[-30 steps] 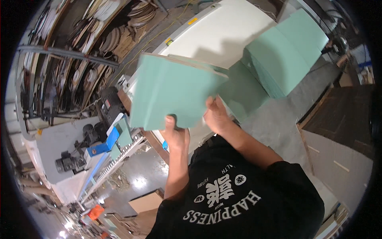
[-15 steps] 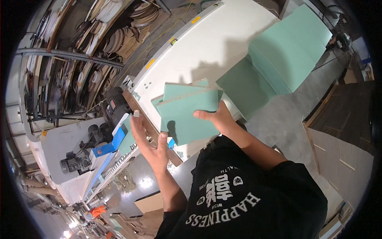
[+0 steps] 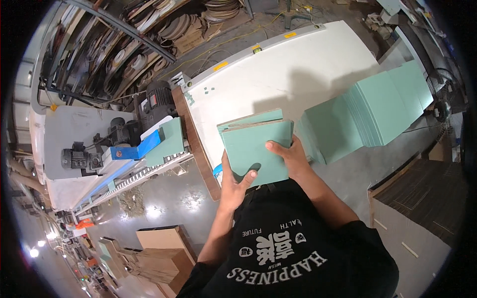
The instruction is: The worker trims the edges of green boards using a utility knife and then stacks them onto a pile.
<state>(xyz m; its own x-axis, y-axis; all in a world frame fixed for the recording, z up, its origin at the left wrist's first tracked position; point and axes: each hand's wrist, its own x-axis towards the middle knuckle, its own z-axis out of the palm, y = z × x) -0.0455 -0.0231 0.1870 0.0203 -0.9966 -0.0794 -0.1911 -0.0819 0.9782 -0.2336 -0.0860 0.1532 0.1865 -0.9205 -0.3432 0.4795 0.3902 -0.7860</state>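
Observation:
Several pale green boards (image 3: 258, 149) lie together in a small stack between my hands, their brown cut edges showing along the far side. My left hand (image 3: 234, 184) grips the stack at its lower left corner, thumb on the top board and fingers hidden behind the edge. On the right side, my right hand (image 3: 293, 158) clasps the stack with its thumb pressed on the top face. The boards behind the top one sit slightly out of line. Beyond my right hand, a long row of green boards (image 3: 395, 107) leans slanted on the white table (image 3: 278, 69).
At left stands a machine with dark motors (image 3: 158, 97) and a blue guard (image 3: 136, 150); another green board (image 3: 169, 141) sits on its track. A level (image 3: 258, 48) lies along the table's far edge. A dark-topped cabinet (image 3: 422, 193) stands at right, cut wooden panels (image 3: 164, 248) lower left.
My left hand has come in from beside the stack to grip its left edge. The boards in the stack are more closely lined up. The view has shifted.

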